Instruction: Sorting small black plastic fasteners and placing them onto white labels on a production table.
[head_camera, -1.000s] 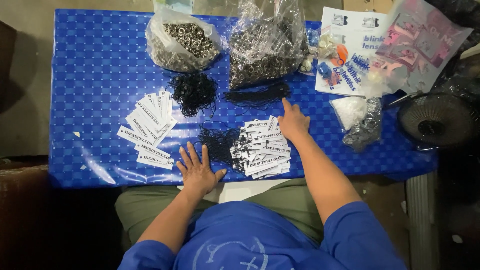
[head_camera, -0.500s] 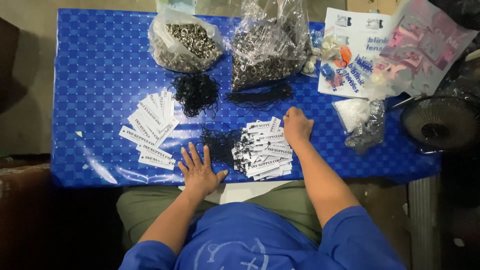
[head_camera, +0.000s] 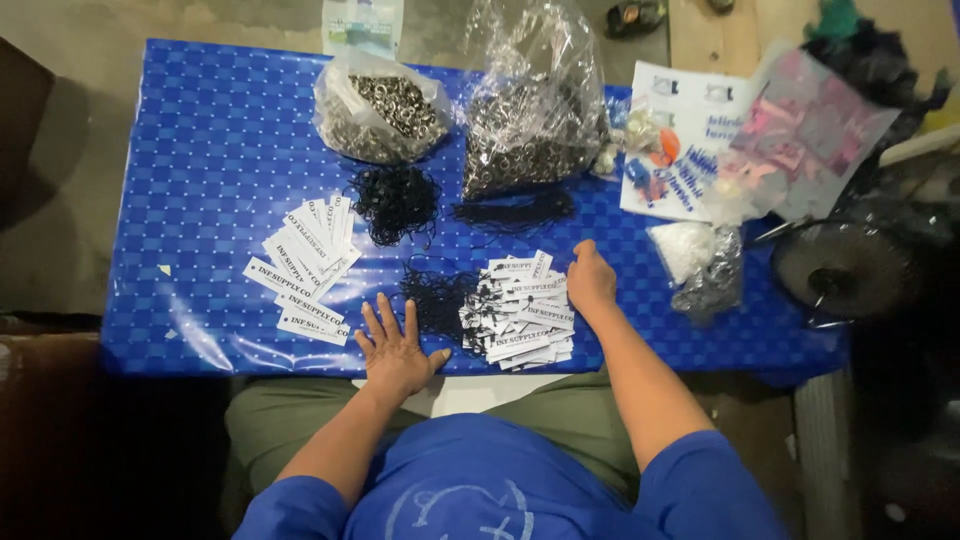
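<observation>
So the person's sitting at a table covered in a blue checkered cloth (head_camera: 210, 160), seen from above. Their left hand (head_camera: 393, 345) lies flat on the near edge, fingers spread and holding nothing, like it's just bracing there. The right hand (head_camera: 590, 280) is curled into a loose fist at the far right corner of a stack of white paper tags (head_camera: 520, 310), touching or just beside it; can't tell if anything's pinched inside. Between the two hands is a tangle of black strings (head_camera: 435, 295), right against the tag stack, handy for either hand. A second fanned pile of white tags (head_camera: 305, 270) sits to the left, apart from the first, so the two piles look sorted. Farther back is another black string clump (head_camera: 393, 200), then an open clear bag of metal eyelets (head_camera: 380, 110) and a taller clear bag (head_camera: 530, 110) of similar bits. Off to the right: printed sheets (head_camera: 690, 150) and a small bag of white pieces (head_camera: 680, 250).
</observation>
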